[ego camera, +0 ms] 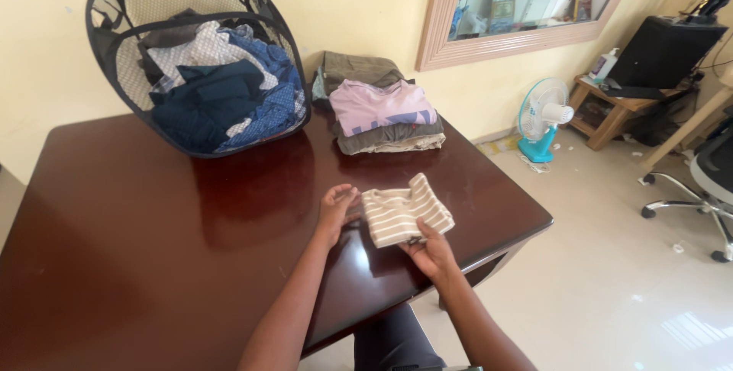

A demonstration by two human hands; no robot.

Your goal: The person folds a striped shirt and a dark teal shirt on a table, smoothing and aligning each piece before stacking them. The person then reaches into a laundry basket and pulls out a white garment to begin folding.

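While the dark brown table (137, 218) fills most of the view, the black mesh laundry basket (200, 54) lies tipped on its far left part, stuffed with blue, white and dark clothes. To its right, near the far edge, sits a stack of folded clothes (379, 114) with a pale pink shirt on top. Nearer, by the right edge of the table, is a small beige-and-white striped garment (405, 214), folded into a compact square with one corner standing up. The left hand (338, 209) touches its left edge, fingers curled together against the cloth; the right hand (429, 249) pinches the near right corner between thumb and fingers. To fold well here, I judge it best to press the loose corner flat and square the edges (smoothing from the centre outward) before letting go. As for packages, a white pump bottle (605, 64) stands on a low wooden stand at the far right, beside a black box-shaped device (663, 50); a teal and white fan (542, 117) stands on the floor.
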